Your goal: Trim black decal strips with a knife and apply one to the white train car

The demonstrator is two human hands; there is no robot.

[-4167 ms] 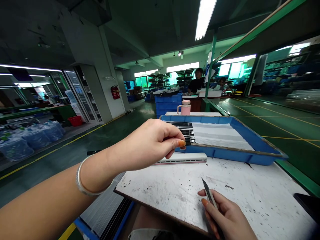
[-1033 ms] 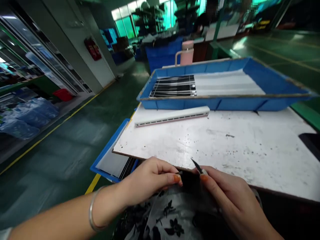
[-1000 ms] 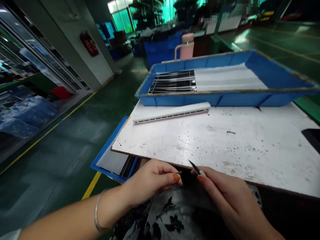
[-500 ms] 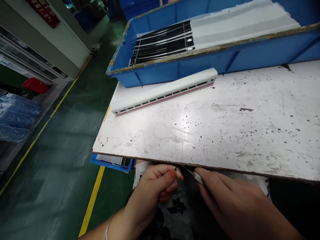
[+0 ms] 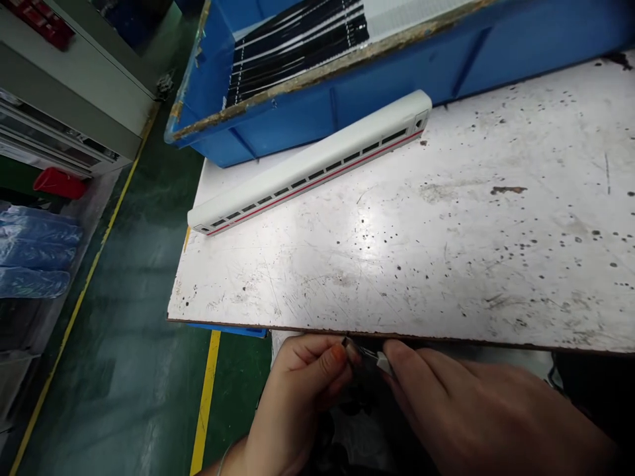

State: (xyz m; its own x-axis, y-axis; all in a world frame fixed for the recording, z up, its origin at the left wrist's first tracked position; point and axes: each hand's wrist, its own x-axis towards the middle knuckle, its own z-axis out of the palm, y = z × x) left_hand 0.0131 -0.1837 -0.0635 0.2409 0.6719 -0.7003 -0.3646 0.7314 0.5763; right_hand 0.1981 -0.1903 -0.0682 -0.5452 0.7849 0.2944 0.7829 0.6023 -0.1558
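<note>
Below the front edge of the white board (image 5: 407, 251), both my hands meet over my lap. My left hand (image 5: 302, 390) is closed, pinching a small thin dark strip at its fingertips. My right hand (image 5: 476, 410) is closed on a small knife (image 5: 374, 357), whose blade points left towards the strip. A long white model train car (image 5: 312, 165) with a red stripe and a row of windows lies diagonally on the board, apart from both hands.
A blue tray (image 5: 317, 106) holding black strips (image 5: 297, 49) and white sheets stands at the board's far side. To the left is green floor with a yellow line (image 5: 206, 396). A red bin (image 5: 59, 184) and blue bags (image 5: 34, 251) sit at far left.
The view has tilted downward and closer to the board. My hands have stayed together below the board's edge, knife tip at the strip; earlier my left hand was reaching at the tray.
</note>
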